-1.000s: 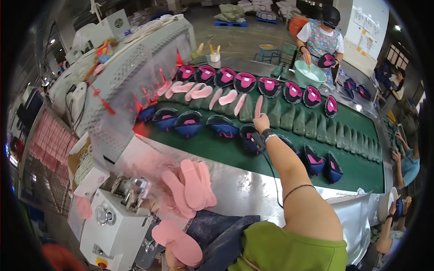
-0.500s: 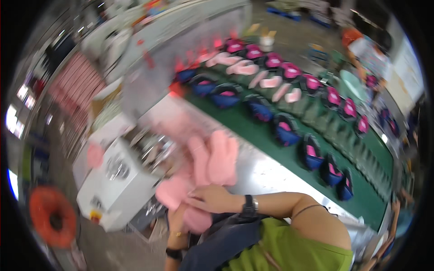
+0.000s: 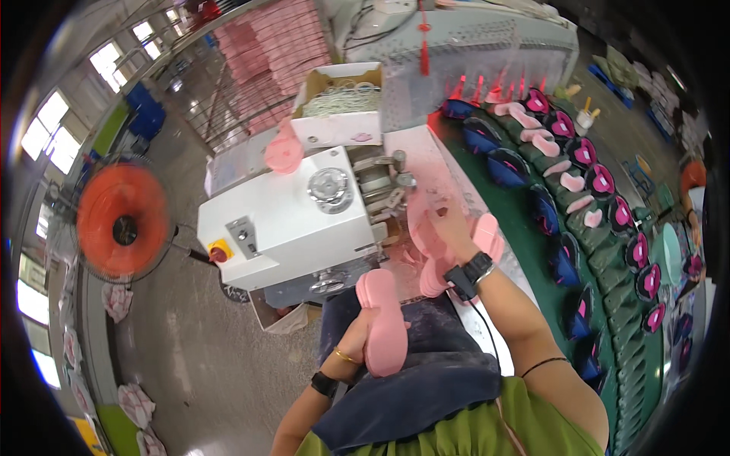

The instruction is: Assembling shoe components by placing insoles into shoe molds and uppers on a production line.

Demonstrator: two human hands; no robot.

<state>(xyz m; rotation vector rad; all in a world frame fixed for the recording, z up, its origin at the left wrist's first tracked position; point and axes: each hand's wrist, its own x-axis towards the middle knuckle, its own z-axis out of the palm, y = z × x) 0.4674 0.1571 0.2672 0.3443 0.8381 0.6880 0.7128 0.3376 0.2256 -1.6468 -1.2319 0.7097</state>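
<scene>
My left hand [image 3: 355, 339] is closed around a small stack of pink insoles [image 3: 386, 334], held upright in front of my apron. Farther forward, my right hand [image 3: 454, 232] has its fingers curled at a single pink insole [image 3: 420, 220] beside the metal rollers [image 3: 384, 182] of a white machine [image 3: 285, 216]. Part of that insole is hidden by the hand. More pink insoles [image 3: 487, 234] lie in a pile just right of my right wrist, on the pink-dusted metal table.
An open white box of pale cords [image 3: 338, 139] stands behind the machine. To the left is an orange fan [image 3: 144, 220]. A green conveyor [image 3: 525, 220] on the right carries blue shoe uppers [image 3: 508, 167], pink-lined shoes [image 3: 601, 180] and pink pieces.
The view has swung left. My right hand has left the stack in my left hand and reached forward to an insole by the machine's rollers. My left hand still holds its stack.
</scene>
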